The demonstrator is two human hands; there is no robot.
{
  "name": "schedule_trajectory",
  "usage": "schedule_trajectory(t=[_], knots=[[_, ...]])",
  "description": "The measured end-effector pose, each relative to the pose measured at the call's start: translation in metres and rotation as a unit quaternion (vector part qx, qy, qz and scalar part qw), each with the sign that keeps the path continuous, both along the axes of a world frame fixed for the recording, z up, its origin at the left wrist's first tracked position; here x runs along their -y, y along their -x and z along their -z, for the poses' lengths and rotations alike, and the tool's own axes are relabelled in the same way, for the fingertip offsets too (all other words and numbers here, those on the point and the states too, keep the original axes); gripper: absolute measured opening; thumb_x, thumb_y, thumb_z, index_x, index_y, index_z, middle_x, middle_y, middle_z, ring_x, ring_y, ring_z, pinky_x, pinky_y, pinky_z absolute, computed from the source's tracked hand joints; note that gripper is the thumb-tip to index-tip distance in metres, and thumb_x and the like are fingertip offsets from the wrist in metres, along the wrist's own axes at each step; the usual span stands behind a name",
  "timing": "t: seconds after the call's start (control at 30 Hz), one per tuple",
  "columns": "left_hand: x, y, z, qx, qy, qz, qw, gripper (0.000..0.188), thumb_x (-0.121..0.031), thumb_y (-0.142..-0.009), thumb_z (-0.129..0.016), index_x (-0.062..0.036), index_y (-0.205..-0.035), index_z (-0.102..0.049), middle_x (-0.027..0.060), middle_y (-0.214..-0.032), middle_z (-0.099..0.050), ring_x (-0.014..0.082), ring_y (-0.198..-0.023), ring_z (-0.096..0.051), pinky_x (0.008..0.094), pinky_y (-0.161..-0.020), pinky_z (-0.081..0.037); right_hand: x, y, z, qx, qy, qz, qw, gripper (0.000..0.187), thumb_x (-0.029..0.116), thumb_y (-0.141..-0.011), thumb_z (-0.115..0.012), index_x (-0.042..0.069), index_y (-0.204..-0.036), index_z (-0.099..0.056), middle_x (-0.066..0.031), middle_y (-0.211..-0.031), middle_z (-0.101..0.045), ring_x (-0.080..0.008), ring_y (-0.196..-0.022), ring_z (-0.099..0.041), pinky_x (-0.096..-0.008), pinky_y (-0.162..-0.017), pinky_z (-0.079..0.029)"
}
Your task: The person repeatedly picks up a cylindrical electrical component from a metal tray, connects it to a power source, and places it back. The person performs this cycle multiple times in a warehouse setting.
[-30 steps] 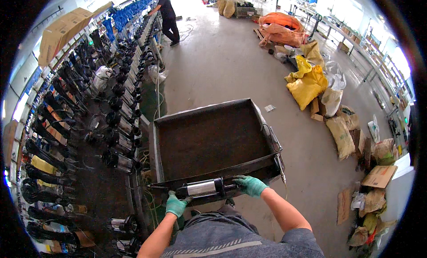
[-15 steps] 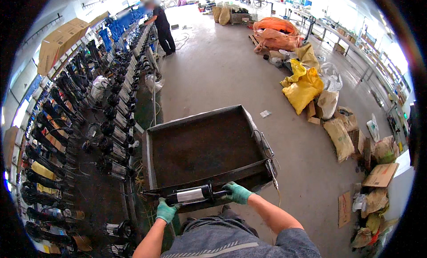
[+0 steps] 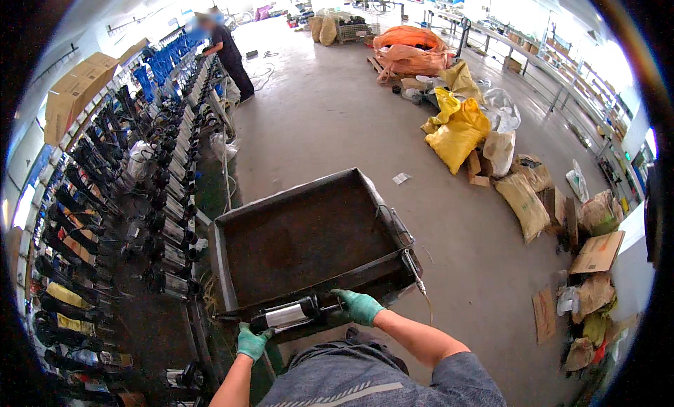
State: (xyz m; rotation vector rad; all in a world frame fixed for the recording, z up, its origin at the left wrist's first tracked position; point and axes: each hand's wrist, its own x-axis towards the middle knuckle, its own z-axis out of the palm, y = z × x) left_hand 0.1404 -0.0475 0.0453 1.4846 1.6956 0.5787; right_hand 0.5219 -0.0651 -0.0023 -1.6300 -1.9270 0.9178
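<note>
A black cylinder with a silver middle section (image 3: 286, 315) lies sideways along the near edge of a dark metal tray (image 3: 309, 233). Narrower black parts stick out of both its ends. My left hand (image 3: 253, 342), in a green glove, is closed at the cylinder's left end from the near side. At the other end my right hand (image 3: 361, 307), gloved the same way, closes around the thinner part. The fingertips of my right hand are partly hidden.
On my left, long rows of similar black-and-silver cylinders (image 3: 174, 256) stand on a bench. An air hose with a metal fitting (image 3: 414, 268) hangs at the tray's right side. Yellow sacks (image 3: 460, 136) and cardboard (image 3: 597, 252) line the right. A person (image 3: 228, 56) works farther up the bench.
My view has turned slightly, so the tray, sacks and bench sit farther left in the picture. Both hands keep their hold on the cylinder, which stays near the tray's front edge.
</note>
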Motion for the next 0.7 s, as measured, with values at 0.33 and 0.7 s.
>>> schedule_trajectory(t=[0.33, 0.7], knots=[[-0.005, 0.026, 0.041, -0.043, -0.028, 0.024, 0.998, 0.079, -0.037, -0.074, -0.093, 0.0048, -0.126, -0.050, 0.0193, -0.118, -0.069, 0.0314, -0.105, -0.067, 0.0404, -0.093, -0.053, -0.015, -0.008, -0.012, 0.141, 0.011, -0.152, 0.978, 0.067, 0.022, -0.092, -0.064, 0.027, -0.154, -0.038, -0.0189, -0.106, -0.069, -0.0408, -0.089, -0.071, -0.0513, -0.075, -0.057], [-0.010, 0.001, 0.010, -0.011, -0.014, 0.011, 1.000, 0.074, -0.029, -0.079, -0.089, 0.0045, -0.132, -0.049, 0.0196, -0.121, -0.066, 0.0316, -0.109, -0.064, 0.0401, -0.098, -0.050, -0.046, -0.010, 0.013, -0.153, 0.247, -0.144, 0.946, 0.046, 0.025, -0.095, -0.072, 0.010, -0.138, -0.062, -0.0083, -0.122, -0.072, -0.0170, -0.107, -0.062, -0.0362, -0.096, -0.052]])
